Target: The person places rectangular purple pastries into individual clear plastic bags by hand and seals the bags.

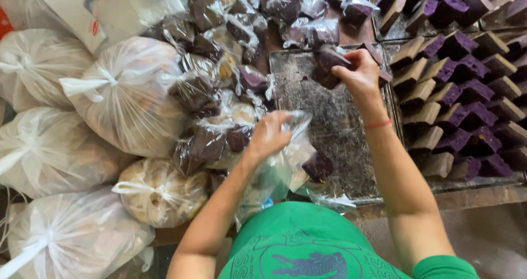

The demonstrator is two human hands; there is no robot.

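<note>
My left hand [268, 134] grips the mouth of a clear plastic bag [285, 169] that holds one purple cake slice [318, 166]. My right hand [359, 73] is shut on another dark purple cake slice [328, 65], lifted over an emptied, crumb-covered metal tray [335, 125]. A red band sits on my right wrist. Just right of that hand, a second tray [466, 100] is packed with rows of wedge-shaped purple cake slices.
A heap of small clear bags of cake slices [219, 65] lies left of the tray. Large tied white plastic bags [123, 92] crowd the left side. Another tray of slices [439, 4] sits at the top right. My green shirt fills the bottom edge.
</note>
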